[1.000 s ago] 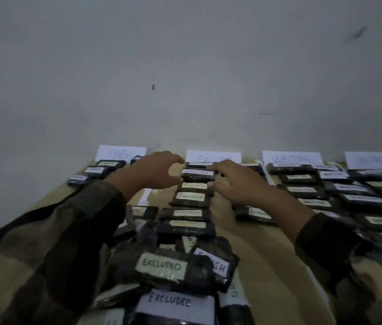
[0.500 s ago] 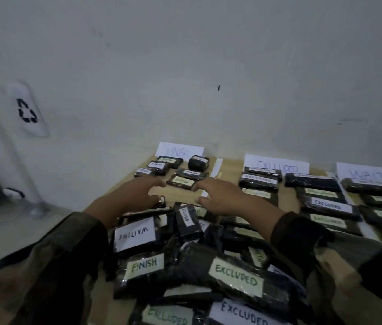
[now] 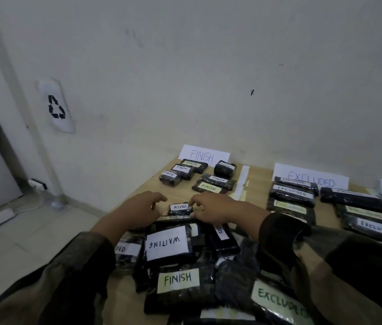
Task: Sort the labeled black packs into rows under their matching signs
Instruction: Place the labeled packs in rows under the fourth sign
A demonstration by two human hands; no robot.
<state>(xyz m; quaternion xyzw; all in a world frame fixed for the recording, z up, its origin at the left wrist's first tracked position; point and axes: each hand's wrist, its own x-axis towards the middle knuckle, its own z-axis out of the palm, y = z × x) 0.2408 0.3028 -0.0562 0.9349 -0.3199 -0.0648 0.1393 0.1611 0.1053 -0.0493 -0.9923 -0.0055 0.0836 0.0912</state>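
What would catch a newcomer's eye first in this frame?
Both hands are at mid-table: the right hand pinches a small FINISH pack, and the left hand hovers beside it. Nearer the camera lies a jumbled heap of labelled packs; behind, neat rows sit under the FINISH sign and EXCLUDED sign.

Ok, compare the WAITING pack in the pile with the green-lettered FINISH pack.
The WAITING pack has a white label with dark letters, upside down to the camera; the FINISH pack has a yellowish label with green letters, upright. The WAITING pack's label is larger than the FINISH pack's. Both are black, in the unsorted pile.
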